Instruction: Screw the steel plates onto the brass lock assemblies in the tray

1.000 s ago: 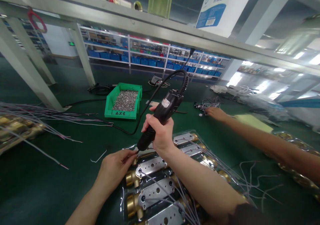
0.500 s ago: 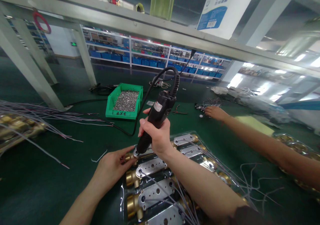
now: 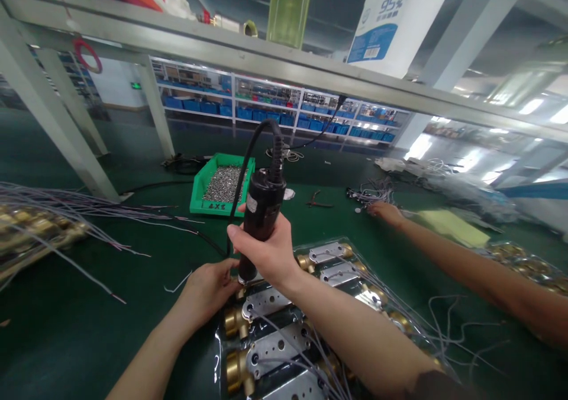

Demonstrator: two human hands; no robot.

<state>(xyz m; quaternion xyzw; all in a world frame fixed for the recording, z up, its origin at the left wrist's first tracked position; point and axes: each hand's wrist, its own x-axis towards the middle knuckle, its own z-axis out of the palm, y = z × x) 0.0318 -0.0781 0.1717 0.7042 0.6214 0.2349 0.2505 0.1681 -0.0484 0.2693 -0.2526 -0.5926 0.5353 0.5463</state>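
Observation:
My right hand [image 3: 270, 249] is wrapped around a black electric screwdriver [image 3: 265, 202] that stands nearly upright, tip down. The tip meets the far-left end of a metal plate on a brass fitting, mostly hidden behind my hand. My left hand [image 3: 208, 293] has thumb and fingers closed around that fitting's end, right beside the tip. Nearer to me, more brass fittings [image 3: 234, 321] lie in rows in a clear plastic tray [image 3: 217, 358]. Each visible one carries a flat silver plate [image 3: 279, 342] with holes, and grey wires [image 3: 284, 361] run from several of them.
A green bin [image 3: 193, 202] of small screws stands behind my hands. Pliers [image 3: 317, 202] lie right of it. Another person's hand [image 3: 386, 212] touches a wire bundle [image 3: 373, 193] at right. Wires [image 3: 102, 210] and brass parts spread at left. A shelf beam [image 3: 310, 63] crosses above.
The screwdriver has swung from leaning right to nearly upright, and my right hand has shifted slightly left with it. My left hand stays at the same fitting.

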